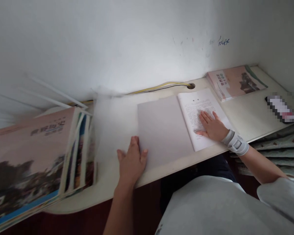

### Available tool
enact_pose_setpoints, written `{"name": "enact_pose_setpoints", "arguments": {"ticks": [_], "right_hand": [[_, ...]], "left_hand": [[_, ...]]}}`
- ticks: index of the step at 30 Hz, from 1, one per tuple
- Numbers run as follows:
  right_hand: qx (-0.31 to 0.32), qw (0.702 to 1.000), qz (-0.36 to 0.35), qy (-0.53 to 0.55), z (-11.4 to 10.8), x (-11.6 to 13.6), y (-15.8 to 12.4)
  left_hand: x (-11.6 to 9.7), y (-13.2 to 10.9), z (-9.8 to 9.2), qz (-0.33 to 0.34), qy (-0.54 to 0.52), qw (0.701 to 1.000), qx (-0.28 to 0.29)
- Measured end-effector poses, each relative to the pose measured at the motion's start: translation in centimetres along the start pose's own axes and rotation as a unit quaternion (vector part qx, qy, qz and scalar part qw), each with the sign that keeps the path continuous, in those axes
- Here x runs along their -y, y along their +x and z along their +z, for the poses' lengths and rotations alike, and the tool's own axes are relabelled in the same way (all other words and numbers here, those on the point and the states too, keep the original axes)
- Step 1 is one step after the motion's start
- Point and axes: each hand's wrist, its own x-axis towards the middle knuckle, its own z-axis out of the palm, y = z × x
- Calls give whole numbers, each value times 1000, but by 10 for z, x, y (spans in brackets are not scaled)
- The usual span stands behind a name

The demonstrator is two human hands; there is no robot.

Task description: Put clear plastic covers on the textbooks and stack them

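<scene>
An opened book lies flat on the white desk. Its right page is covered in small print under a short heading, and a plain grey-mauve sheet, perhaps the inside of its cover, extends to the left. My right hand rests palm down on the printed page, fingers spread. At the left edge of the grey sheet is my left hand, fingers apart and touching the desk or the sheet's edge; which one I cannot tell. Neither hand grips anything. A white band circles my right wrist.
A stack of pink-covered books stands at the left. Another pink textbook lies at the back right, with a phone before it. A yellow cable runs along the wall into a desk hole. Patterned fabric hangs below right.
</scene>
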Motion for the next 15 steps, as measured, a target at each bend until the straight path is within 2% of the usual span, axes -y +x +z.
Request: {"name": "enact_pose_setpoints", "arguments": {"ticks": [6,15], "right_hand": [[-39,999,18,-4,5,-1,-1],[-61,997,37,-8,3,-3,-8]], "left_hand": [[1,-1,1,-1,1,1000,-3],[-1,-1,1,1,4,1000,-10]]}}
